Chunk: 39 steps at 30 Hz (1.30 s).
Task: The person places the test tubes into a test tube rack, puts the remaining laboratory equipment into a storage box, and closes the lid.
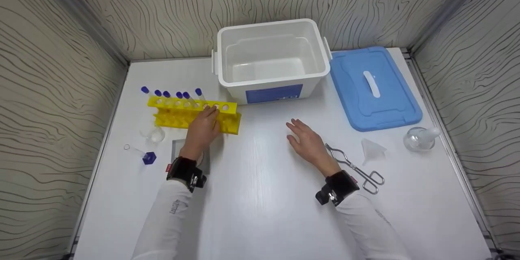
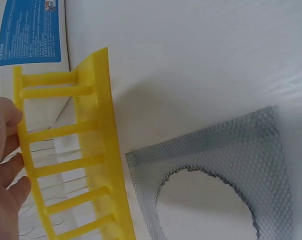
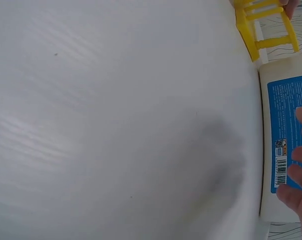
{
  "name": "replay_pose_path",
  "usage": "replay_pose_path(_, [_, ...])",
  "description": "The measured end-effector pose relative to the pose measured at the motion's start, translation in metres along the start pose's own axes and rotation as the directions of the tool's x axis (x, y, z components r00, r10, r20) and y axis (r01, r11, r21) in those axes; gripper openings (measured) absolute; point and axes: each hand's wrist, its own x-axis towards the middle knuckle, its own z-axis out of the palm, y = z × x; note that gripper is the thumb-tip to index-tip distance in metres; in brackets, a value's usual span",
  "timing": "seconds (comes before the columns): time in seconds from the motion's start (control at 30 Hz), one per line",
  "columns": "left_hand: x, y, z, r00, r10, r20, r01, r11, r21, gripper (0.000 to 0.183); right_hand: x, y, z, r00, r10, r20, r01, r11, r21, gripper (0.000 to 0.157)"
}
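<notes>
My left hand point(image 1: 203, 128) holds the yellow test tube rack point(image 1: 195, 107) by its top rail, near the right end. In the left wrist view, fingertips point(image 2: 18, 187) meet the edge of that rail. Several test tubes with blue caps point(image 1: 179, 95) stand in the rack, some tilted. Over the tabletop, right of centre, my right hand point(image 1: 306, 142) holds nothing, its fingers spread and relaxed. Crucible tongs point(image 1: 353, 166) lie just beside the right wrist. Partly under the left forearm is a grey wire gauze point(image 2: 226, 150) with a pale round centre.
An open white bin point(image 1: 272, 83) stands at the back, its blue lid point(image 1: 375, 89) flat to the right. A funnel point(image 1: 371, 150) and a glass bottle with a pale top point(image 1: 418, 140) are at right. At left are a small glass vessel point(image 1: 155, 134) and a blue-based cylinder point(image 1: 149, 158) lying down.
</notes>
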Motion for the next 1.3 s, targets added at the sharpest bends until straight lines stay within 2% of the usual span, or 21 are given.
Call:
replay_pose_path(0.2, [0.001,0.020,0.007,1.000,0.009,-0.023,-0.007,0.997,0.072,0.046,0.002,0.000,-0.005,0.999,0.020,0.032,-0.020,1.000,-0.010,0.045])
replay_pose_path(0.43, [0.000,0.048,0.028,0.994,0.080,0.074,-0.093,0.976,0.196,0.055,0.001,0.003,-0.005,0.995,0.063,0.071,-0.061,0.998,-0.024,0.047])
replay_pose_path(0.6, [-0.001,0.054,0.036,0.997,0.067,0.047,-0.076,0.964,0.255,0.054,0.001,0.002,-0.006,0.997,0.032,0.063,-0.031,0.999,-0.013,0.046])
replay_pose_path(0.8, [0.004,0.048,0.035,0.993,0.106,0.046,-0.115,0.956,0.270,0.052,0.000,0.004,-0.007,0.999,0.019,0.038,-0.019,1.000,-0.002,0.045])
replay_pose_path(0.9, [0.007,0.039,0.033,0.994,0.109,0.032,-0.114,0.963,0.244,0.051,-0.002,0.006,-0.006,0.999,0.011,0.034,-0.010,1.000,-0.015,0.044])
replay_pose_path(1.13, [0.012,0.018,0.021,0.998,0.023,0.063,-0.034,0.983,0.183,0.052,-0.006,0.009,-0.002,1.000,0.005,0.017,-0.004,0.999,-0.033,0.043])
replay_pose_path(1.3, [0.016,0.008,0.016,0.998,-0.020,0.065,0.007,0.979,0.202,0.054,-0.005,0.008,-0.004,1.000,0.011,0.023,-0.010,0.999,-0.030,0.043])
